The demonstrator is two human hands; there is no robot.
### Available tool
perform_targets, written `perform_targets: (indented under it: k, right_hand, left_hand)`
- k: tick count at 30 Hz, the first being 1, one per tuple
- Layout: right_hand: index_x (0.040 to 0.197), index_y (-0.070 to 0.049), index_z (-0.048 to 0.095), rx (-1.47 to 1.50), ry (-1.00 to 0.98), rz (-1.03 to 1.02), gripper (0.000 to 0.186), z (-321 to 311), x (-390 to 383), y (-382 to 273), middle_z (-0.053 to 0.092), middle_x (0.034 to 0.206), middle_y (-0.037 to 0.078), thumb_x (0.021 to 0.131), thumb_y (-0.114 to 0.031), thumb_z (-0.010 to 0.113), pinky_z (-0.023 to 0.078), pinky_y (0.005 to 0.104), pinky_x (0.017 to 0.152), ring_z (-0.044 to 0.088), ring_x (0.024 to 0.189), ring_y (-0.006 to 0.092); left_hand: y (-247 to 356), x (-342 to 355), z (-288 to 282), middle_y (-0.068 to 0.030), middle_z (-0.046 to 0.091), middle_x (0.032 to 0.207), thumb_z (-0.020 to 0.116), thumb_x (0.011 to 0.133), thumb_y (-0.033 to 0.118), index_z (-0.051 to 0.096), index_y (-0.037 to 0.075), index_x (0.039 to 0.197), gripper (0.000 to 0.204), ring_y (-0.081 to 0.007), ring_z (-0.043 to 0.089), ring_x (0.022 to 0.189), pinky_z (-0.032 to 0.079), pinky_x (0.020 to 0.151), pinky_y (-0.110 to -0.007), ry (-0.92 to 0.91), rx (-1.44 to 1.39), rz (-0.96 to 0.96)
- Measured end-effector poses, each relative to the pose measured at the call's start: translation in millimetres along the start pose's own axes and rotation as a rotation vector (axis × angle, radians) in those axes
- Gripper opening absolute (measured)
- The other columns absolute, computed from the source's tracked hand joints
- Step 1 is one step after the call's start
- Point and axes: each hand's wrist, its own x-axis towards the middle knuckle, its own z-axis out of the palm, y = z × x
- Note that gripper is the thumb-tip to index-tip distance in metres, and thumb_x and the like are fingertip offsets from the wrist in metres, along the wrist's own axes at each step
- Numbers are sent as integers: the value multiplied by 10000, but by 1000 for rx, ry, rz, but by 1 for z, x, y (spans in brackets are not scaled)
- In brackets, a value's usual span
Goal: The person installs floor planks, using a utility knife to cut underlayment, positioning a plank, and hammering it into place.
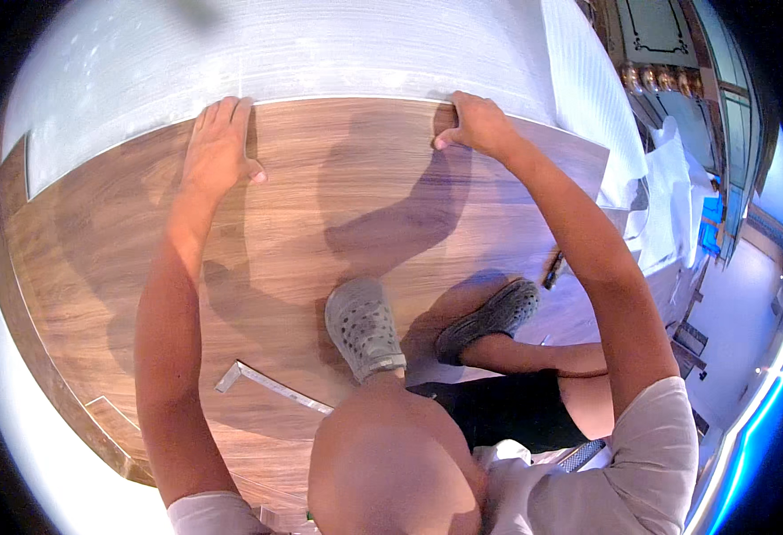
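Observation:
A long brown wood-grain floor plank (293, 134) lies along the far side of the laid flooring, its far edge against white underlayment (320, 45). My left hand (217, 147) rests on this plank toward the left, fingers stretched to the far edge and thumb spread aside. Farther right, my right hand (479, 123) lies at the same edge with its thumb apart on the plank; its fingertips reach over the edge and are partly hidden. Neither hand has a loose thing in it.
A metal square (280, 389) lies on the boards left of my knee. My feet in grey clogs (362, 325) stand on the flooring. A small dark tool (553, 267) is near the right clog. White foam sheeting (668, 196) is bunched at the right, beside ornate furniture (663, 53).

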Motion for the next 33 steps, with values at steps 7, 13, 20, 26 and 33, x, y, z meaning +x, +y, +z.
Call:
perform_targets:
  k: [7,13,20,26,33]
  right_hand:
    - [1098,4,640,-91,57,-191,621,-6,-3,29,667,1123,208,783,-503,813,507,475,961,626,1116,383]
    - [1014,7,687,194,315,371,397,15,-105,153,684,1060,248,980,-383,626,510,512,889,650,1029,439]
    - [1161,-25,610,-228,-324,718,373,183,-384,302,658,1137,219,824,-176,671,533,522,953,643,1111,410]
    - [1068,-43,690,-159,-335,523,341,191,-350,262,684,1105,202,793,-239,737,537,496,933,648,1064,387]
    - [1120,22,630,178,-124,421,319,53,-280,197,662,960,261,840,-125,671,515,487,787,665,899,428]
  left_hand:
    - [10,7,4,-168,502,1448,980,508,197,468,19,1468,1103,-374,449,1380,351,1206,-456,-43,46,-16]
    - [-9,4,8,-212,508,1442,954,439,149,465,0,1460,1142,-406,448,1377,359,1183,-490,20,103,45]
    - [-7,20,21,-232,544,1352,964,367,241,495,-39,1418,1184,-425,488,1310,402,1133,-494,-19,117,44]
    - [-59,2,20,-270,529,1414,866,561,571,485,-34,1446,1137,-469,450,1355,328,1174,-551,24,123,155]
    - [-9,5,-2,-221,526,1385,927,654,333,510,-21,1393,920,-380,461,1356,324,1189,-502,-40,93,57]
